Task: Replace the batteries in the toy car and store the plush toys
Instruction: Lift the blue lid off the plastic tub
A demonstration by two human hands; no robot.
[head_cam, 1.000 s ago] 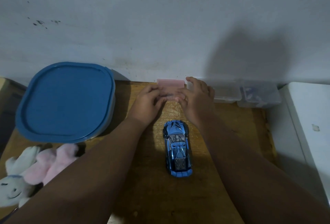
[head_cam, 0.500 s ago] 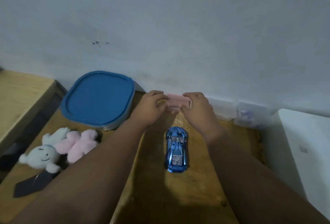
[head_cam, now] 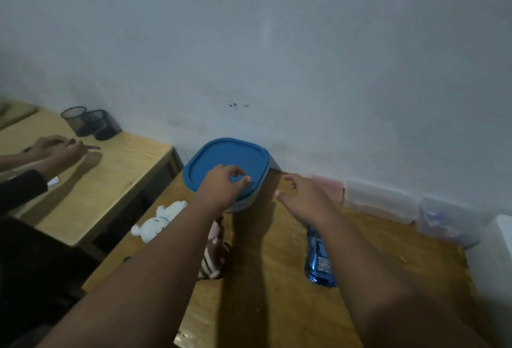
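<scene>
One toy car (head_cam: 318,257), one lidded blue container (head_cam: 227,159), one pink box (head_cam: 329,185). Two clear boxes (head_cam: 379,200), two mesh cups (head_cam: 91,124). At least two plush toys (head_cam: 158,221).

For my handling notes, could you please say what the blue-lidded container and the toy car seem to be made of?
Blue-lidded container: probably plastic, with a matte lid and moulded raised rim. Toy car: glossy metallic blue with bright reflections; whether chromed plastic or metal is unclear.

A single head view looks forward and down from close above the counter (head_cam: 277,278), facing the wall (head_cam: 277,42) behind it; both forearms reach in from the bottom edge, and a second desk (head_cam: 110,170) lies left of the counter
</scene>
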